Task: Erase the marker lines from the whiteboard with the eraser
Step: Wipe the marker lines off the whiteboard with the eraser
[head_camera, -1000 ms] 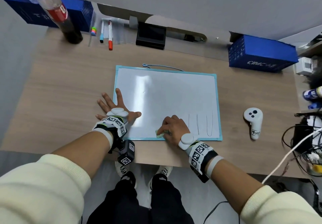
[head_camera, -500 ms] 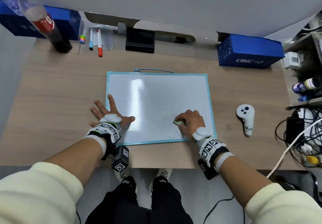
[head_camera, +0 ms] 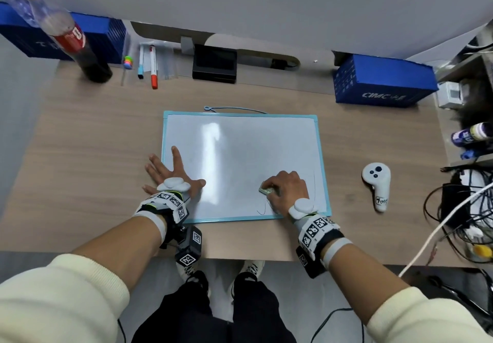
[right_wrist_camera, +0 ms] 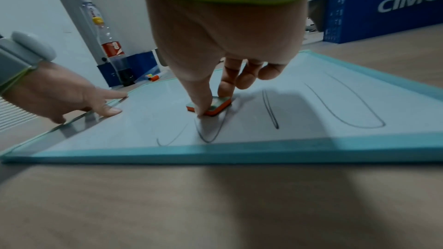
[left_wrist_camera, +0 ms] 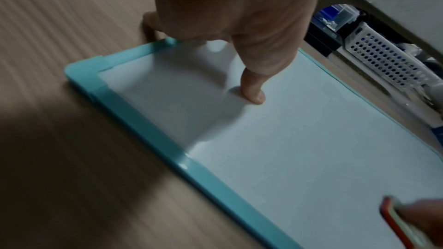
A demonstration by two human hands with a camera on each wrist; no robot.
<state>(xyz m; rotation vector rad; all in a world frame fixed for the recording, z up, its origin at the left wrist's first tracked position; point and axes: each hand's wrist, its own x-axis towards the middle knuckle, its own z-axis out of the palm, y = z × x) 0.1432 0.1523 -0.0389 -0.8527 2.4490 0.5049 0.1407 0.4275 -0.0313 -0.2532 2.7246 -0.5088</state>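
A teal-framed whiteboard (head_camera: 240, 155) (left_wrist_camera: 299, 149) (right_wrist_camera: 148, 120) lies flat on the wooden desk. Thin dark marker lines (right_wrist_camera: 271, 109) loop across its near right part, and in the head view one curl (head_camera: 262, 210) shows left of my right wrist. My right hand (head_camera: 272, 189) (right_wrist_camera: 213, 103) pinches a small eraser (head_camera: 266, 191) (right_wrist_camera: 219, 104) (left_wrist_camera: 395, 221), orange below and green on top. Thumb and index finger press it flat on the board, over the lines. My left hand (head_camera: 170, 174) (left_wrist_camera: 239, 35) (right_wrist_camera: 72, 92) rests flat with spread fingers on the board's left edge.
At the back stand a cola bottle (head_camera: 80, 46), markers (head_camera: 153, 67), a black box (head_camera: 214, 63) and two blue boxes (head_camera: 381, 81). A white controller (head_camera: 377, 185) lies right of the board. Tangled cables (head_camera: 458, 209) fill the far right. The desk's front edge runs just below the board.
My right hand slid the eraser rightward along the board's near edge onto the marker lines, then barely moved in the last half second. The left hand stayed in place.
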